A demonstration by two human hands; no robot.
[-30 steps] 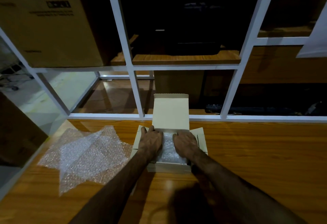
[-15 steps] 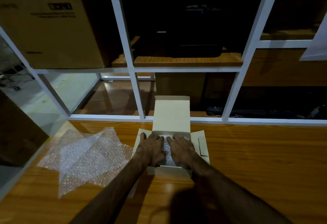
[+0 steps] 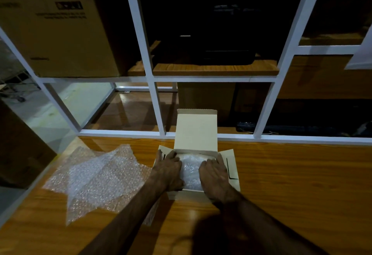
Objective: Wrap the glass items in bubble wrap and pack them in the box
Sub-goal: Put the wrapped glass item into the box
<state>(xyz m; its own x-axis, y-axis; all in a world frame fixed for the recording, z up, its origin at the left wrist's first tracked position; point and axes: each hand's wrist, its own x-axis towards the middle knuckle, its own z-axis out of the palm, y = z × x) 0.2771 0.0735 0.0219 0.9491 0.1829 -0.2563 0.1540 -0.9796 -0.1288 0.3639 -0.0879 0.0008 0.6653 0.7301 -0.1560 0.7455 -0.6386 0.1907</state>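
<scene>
The table is shiny orange-brown wood with a smooth top that shows bright spots of light. The small box is pale, matt cardboard. Inside it sits a bundle of bubble wrap, clear bumpy plastic. More bubble wrap sheets lie near the table's left edge, see-through and crinkly. The frame behind looks smooth and painted white.

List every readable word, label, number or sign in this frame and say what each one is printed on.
Nothing here can be read.
Large cardboard carton on the shelf, upper left: a dark logo block with two lines of small print under it, and another small mark lower down, all too blurred to read.
Small open box on the table: no text; only a black L-shaped line on its right flap.
Loose bubble wrap: no print.
</scene>
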